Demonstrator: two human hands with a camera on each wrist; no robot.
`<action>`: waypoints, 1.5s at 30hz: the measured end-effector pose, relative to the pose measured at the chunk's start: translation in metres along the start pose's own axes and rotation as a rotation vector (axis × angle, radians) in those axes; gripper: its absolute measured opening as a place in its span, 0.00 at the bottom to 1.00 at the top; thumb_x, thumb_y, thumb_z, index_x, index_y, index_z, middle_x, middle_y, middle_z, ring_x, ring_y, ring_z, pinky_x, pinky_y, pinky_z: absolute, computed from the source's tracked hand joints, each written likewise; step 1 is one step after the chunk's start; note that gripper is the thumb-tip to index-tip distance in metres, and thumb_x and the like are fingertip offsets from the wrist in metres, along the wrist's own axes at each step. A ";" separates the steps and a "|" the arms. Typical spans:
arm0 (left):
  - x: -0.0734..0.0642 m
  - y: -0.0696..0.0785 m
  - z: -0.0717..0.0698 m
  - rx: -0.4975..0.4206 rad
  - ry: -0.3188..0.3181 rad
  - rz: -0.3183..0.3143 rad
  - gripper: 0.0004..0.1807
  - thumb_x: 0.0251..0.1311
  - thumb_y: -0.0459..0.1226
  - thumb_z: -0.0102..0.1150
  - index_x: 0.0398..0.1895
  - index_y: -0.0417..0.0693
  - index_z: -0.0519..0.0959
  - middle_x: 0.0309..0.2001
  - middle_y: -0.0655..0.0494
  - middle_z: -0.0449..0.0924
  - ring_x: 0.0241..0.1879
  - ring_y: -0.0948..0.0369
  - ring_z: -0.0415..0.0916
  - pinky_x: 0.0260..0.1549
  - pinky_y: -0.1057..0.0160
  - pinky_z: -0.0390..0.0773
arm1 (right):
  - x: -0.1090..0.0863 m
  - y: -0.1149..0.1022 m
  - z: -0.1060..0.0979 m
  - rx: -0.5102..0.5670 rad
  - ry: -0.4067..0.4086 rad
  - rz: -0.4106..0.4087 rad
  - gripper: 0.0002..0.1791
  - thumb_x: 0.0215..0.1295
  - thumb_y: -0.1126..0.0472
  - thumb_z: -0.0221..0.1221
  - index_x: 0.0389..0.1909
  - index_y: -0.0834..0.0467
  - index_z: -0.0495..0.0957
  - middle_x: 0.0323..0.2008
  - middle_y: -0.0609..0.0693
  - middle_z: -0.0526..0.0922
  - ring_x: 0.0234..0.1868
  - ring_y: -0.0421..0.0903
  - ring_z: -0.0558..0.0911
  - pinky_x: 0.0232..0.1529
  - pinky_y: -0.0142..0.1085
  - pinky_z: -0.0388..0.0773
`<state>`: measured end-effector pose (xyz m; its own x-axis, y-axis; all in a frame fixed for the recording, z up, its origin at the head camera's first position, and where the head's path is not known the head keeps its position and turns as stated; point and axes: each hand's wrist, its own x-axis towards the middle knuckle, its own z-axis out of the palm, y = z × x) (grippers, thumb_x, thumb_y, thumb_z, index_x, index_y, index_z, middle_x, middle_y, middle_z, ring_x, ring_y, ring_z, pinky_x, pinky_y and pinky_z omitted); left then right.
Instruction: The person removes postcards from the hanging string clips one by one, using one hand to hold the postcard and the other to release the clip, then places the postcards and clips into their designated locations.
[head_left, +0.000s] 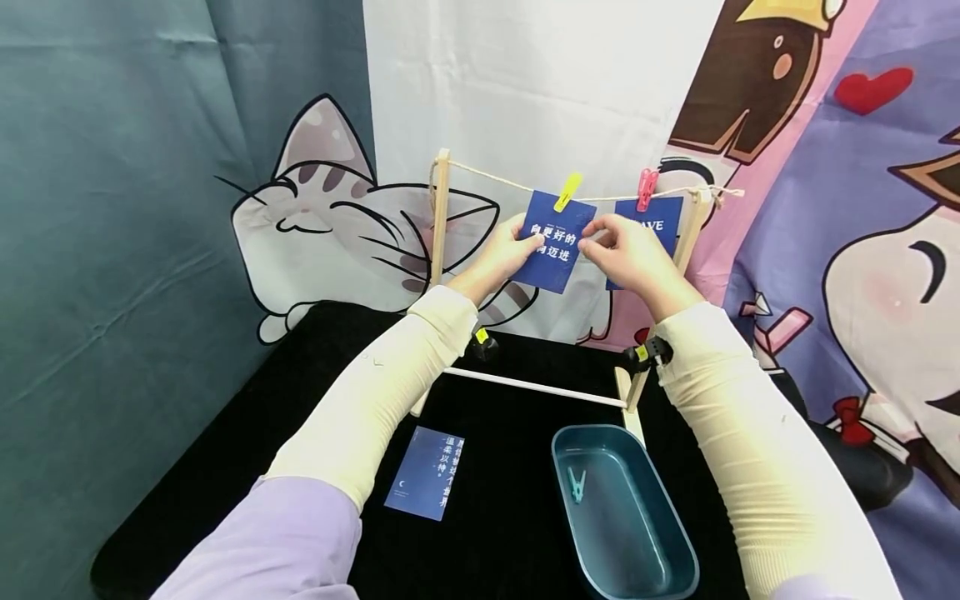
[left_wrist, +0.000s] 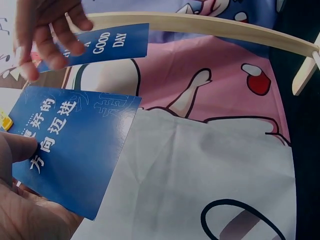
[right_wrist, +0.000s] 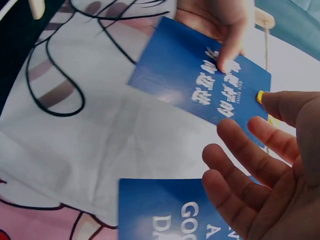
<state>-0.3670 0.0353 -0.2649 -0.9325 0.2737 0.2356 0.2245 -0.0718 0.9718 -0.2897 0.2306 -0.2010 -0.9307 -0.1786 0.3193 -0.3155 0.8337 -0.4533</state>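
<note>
A blue card with white Chinese characters (head_left: 553, 265) hangs tilted at a rope, under a yellow clothespin (head_left: 568, 192). My left hand (head_left: 501, 254) pinches its left side, the thumb on the printed face and the fingers behind. Close to the card's right edge is my right hand (head_left: 626, 250), its fingers loosely bent with nothing held. In the right wrist view, the thumb of that right hand (right_wrist: 280, 180) appears beside the yellow clothespin (right_wrist: 260, 96); contact there cannot be told. Behind the right hand, a second blue card (head_left: 670, 218) hangs from a pink clothespin (head_left: 647, 190).
The rope (head_left: 487, 173) spans two wooden posts (head_left: 440, 225), joined low down by a white rod (head_left: 532, 386). Another blue card (head_left: 426, 473) lies on the black tabletop (head_left: 502, 517). At the front right, a teal bin (head_left: 678, 533) contains a turquoise clothespin (head_left: 577, 485).
</note>
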 end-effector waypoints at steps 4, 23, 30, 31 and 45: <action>0.001 0.007 0.001 -0.006 -0.015 0.005 0.18 0.73 0.31 0.53 0.64 0.41 0.74 0.50 0.40 0.83 0.38 0.55 0.84 0.38 0.56 0.86 | 0.014 -0.010 -0.012 0.039 0.051 0.038 0.15 0.74 0.51 0.56 0.51 0.57 0.78 0.41 0.59 0.87 0.39 0.50 0.84 0.39 0.41 0.76; -0.005 -0.004 -0.005 0.048 -0.035 -0.005 0.19 0.74 0.33 0.52 0.66 0.47 0.74 0.51 0.43 0.83 0.43 0.52 0.85 0.39 0.56 0.86 | 0.040 -0.027 -0.011 0.441 0.270 0.107 0.23 0.77 0.52 0.52 0.68 0.54 0.70 0.64 0.54 0.75 0.25 0.38 0.85 0.28 0.31 0.84; -0.005 0.001 -0.004 0.085 -0.036 0.012 0.19 0.74 0.34 0.53 0.65 0.45 0.73 0.51 0.43 0.83 0.42 0.52 0.84 0.40 0.56 0.86 | 0.046 -0.028 -0.012 0.499 0.116 0.136 0.31 0.79 0.50 0.48 0.78 0.55 0.58 0.71 0.58 0.69 0.21 0.38 0.84 0.27 0.30 0.83; -0.005 0.001 -0.005 0.093 -0.036 0.015 0.19 0.74 0.34 0.53 0.65 0.45 0.73 0.51 0.43 0.83 0.43 0.53 0.84 0.40 0.57 0.86 | 0.047 -0.028 -0.011 0.509 0.081 0.140 0.32 0.80 0.50 0.48 0.78 0.56 0.55 0.72 0.59 0.68 0.21 0.38 0.84 0.26 0.30 0.83; -0.002 0.001 -0.006 0.148 -0.027 0.036 0.18 0.73 0.33 0.55 0.63 0.44 0.75 0.48 0.45 0.84 0.40 0.55 0.83 0.38 0.59 0.85 | 0.054 -0.033 0.007 0.645 0.119 0.178 0.21 0.81 0.57 0.46 0.66 0.66 0.68 0.57 0.63 0.78 0.14 0.36 0.79 0.20 0.28 0.80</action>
<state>-0.3664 0.0285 -0.2643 -0.9157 0.2994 0.2682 0.2984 0.0593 0.9526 -0.3311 0.1894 -0.1746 -0.9635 0.0218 0.2667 -0.2413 0.3602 -0.9011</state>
